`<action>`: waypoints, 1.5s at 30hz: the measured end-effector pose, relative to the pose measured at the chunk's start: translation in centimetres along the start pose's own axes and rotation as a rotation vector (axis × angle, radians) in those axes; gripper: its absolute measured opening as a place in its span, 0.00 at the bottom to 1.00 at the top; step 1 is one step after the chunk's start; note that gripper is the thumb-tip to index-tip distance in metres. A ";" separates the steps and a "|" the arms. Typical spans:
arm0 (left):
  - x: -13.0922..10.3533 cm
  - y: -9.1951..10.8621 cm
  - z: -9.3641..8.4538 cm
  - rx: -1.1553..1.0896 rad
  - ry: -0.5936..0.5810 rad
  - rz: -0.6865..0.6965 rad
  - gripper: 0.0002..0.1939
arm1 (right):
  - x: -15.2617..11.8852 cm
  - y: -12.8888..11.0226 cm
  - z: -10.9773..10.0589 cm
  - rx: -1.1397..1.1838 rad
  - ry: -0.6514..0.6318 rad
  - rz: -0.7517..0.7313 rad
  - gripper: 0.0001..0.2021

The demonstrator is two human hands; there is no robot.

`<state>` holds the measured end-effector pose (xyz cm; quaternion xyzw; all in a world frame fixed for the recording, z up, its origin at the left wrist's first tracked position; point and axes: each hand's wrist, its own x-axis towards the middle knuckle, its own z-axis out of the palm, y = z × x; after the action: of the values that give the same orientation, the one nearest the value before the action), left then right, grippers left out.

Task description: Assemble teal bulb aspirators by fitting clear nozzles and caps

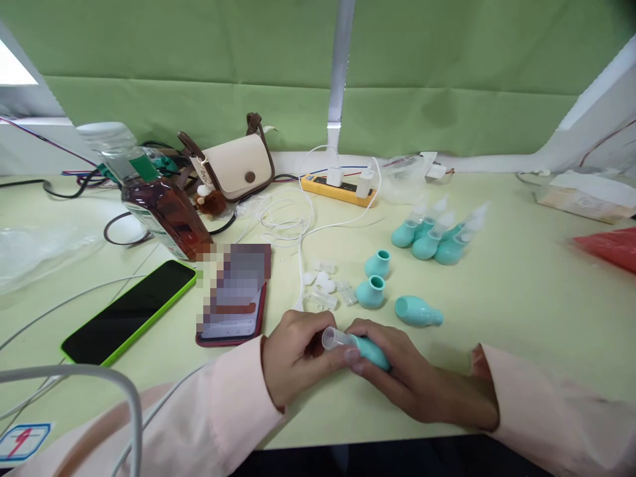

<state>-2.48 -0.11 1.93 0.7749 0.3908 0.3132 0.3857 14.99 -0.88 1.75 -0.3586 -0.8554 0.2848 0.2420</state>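
My right hand (397, 364) is wrapped round a teal squeeze bulb (373, 352), low over the front of the table. A clear plastic tube (334, 338) sits at the bulb's mouth, its open end pointing up and left. Thumb and fingers of my left hand (301, 358) close on that tube where it meets the bulb. Just beyond my hands stand two open-mouthed teal bulbs (370, 292), and a third teal piece (418, 311) lies on its side. Small clear and white plastic parts (324, 282) are scattered left of them.
Several teal bulbs with clear pointed tips (431, 242) stand grouped at the back right. To the left lie a green-cased phone (132, 311) and a red-cased phone (236, 291). A bottle of dark liquid (161, 209), a cream handbag (238, 165), a yellow power strip (318, 191) and cables are behind.
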 end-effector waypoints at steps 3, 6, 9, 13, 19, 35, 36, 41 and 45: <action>0.3 -0.3 0.3 -0.031 -0.069 -0.059 0.19 | 0.1 -0.1 -0.1 0.013 -0.017 -0.039 0.07; 0.3 -0.7 0.6 -0.192 -0.143 -0.074 0.21 | 0.1 -0.2 -0.4 0.026 -0.058 -0.077 0.07; 0.3 -1.0 0.8 -0.393 -0.182 -0.107 0.23 | 0.0 -0.3 -0.5 0.017 -0.026 -0.107 0.08; 0.3 -1.1 1.1 -0.625 -0.206 -0.185 0.24 | -0.1 -0.5 -0.6 -0.003 0.003 -0.128 0.10; 0.3 -1.2 1.2 -0.792 -0.221 -0.268 0.24 | 0.1 -0.7 -0.9 0.034 -0.054 -0.094 0.11; 1.0 -1.0 0.0 -1.157 -0.266 -0.467 0.24 | -0.3 0.6 -0.6 0.024 -0.155 -0.300 0.08; 1.0 -0.8 -0.2 -1.163 -0.212 -0.450 0.23 | -0.3 0.7 -0.5 0.023 -0.148 -0.312 0.08; 0.8 -0.3 -0.2 -0.912 0.048 -0.360 0.20 | -0.3 1.5 -0.7 0.124 0.070 -0.408 0.10; 0.8 -0.5 0.1 -0.531 0.170 -0.356 0.13 | 0.2 2.5 -2.3 0.114 0.343 -0.437 0.11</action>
<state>-2.15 0.70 1.61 0.5377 0.4556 0.3954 0.5890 17.41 1.44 1.80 -0.1945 -0.8416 0.2090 0.4585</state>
